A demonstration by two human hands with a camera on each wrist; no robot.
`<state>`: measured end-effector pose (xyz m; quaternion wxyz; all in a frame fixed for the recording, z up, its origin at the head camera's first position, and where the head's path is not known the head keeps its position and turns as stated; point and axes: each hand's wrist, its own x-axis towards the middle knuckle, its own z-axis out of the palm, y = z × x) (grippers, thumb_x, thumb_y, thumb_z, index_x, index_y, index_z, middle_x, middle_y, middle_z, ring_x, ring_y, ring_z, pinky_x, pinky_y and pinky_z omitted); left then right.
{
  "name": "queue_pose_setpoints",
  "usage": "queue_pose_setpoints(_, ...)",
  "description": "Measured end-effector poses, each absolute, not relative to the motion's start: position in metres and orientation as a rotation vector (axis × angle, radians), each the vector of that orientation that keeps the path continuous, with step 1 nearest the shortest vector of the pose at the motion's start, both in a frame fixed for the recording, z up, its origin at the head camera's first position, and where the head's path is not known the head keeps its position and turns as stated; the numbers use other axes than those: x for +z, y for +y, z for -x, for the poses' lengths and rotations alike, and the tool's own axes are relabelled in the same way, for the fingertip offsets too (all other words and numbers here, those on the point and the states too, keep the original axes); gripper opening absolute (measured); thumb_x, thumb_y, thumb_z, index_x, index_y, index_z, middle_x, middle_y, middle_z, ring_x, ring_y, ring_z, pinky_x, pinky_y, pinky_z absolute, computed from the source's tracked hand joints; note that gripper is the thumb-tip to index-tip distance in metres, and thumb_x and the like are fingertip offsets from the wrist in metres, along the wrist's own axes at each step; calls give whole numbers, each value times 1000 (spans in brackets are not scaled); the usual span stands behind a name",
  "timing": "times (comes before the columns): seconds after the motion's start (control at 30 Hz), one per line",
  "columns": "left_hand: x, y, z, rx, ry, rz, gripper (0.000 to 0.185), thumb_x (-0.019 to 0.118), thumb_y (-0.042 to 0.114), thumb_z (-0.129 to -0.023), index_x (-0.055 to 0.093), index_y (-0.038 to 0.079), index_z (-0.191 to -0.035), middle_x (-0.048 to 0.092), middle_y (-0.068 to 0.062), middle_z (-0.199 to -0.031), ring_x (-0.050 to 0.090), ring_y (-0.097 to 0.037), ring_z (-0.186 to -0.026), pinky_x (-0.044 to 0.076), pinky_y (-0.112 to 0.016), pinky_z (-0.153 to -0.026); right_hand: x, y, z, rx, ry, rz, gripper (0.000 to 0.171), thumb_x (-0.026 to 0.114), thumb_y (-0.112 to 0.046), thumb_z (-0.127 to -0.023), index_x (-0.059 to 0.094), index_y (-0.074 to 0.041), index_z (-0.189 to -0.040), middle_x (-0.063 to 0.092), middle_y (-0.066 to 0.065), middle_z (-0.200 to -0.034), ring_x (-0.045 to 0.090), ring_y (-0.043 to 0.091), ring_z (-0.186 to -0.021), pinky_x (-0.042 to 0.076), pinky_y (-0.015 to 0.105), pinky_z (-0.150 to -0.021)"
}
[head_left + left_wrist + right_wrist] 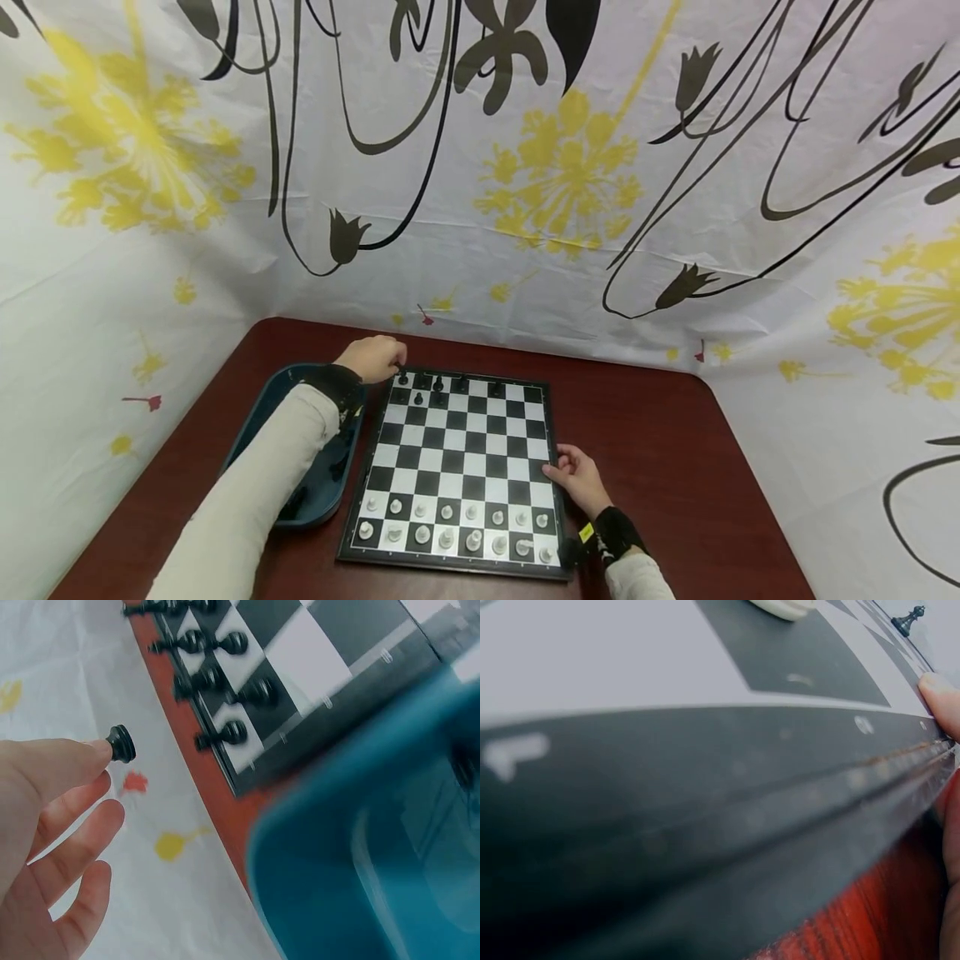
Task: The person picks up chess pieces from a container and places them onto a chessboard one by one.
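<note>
A chessboard (461, 467) lies on the dark red table (660, 467). White pieces (446, 525) fill its two near rows; several black pieces (438, 385) stand along the far rows. My left hand (372, 358) hovers at the board's far left corner and pinches a small black piece (120, 743) between thumb and fingertip, the other fingers loosely spread. More black pieces (225, 690) stand on the board's edge (300, 750) in the left wrist view. My right hand (577, 475) rests against the board's right edge, a fingertip (941, 697) touching its rim (705, 787).
A blue tray (315, 492) sits left of the board under my left forearm, with dark pieces inside it. A flowered white cloth (525, 183) walls the table at the back and both sides. Bare table shows to the right of the board.
</note>
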<state>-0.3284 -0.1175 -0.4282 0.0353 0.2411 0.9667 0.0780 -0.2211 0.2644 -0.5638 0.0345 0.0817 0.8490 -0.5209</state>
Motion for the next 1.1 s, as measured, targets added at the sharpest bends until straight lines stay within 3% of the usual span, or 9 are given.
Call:
queue_pose_setpoints(0.4,-449,-63,337,260,2941,-920,4,65,12,-81,64,14,-83,56,5,-77,50,-11,-68,45,-30,-62,-564,258,224,-1629,2580,-257,48,74,-10,-72,55,4,-113,51,5,-78,45,12,-66,38,21,-57)
queue_pose_setpoints(1.1,-489,-8,345,96,2980,-1055,15,71,11,-74,60,20,-69,58,8,-70,53,-9,-63,45,-29,-55,-567,269,227,-1650,2566,-244,46,75,-9,-72,56,4,-111,50,4,-77,45,10,-64,38,20,-56)
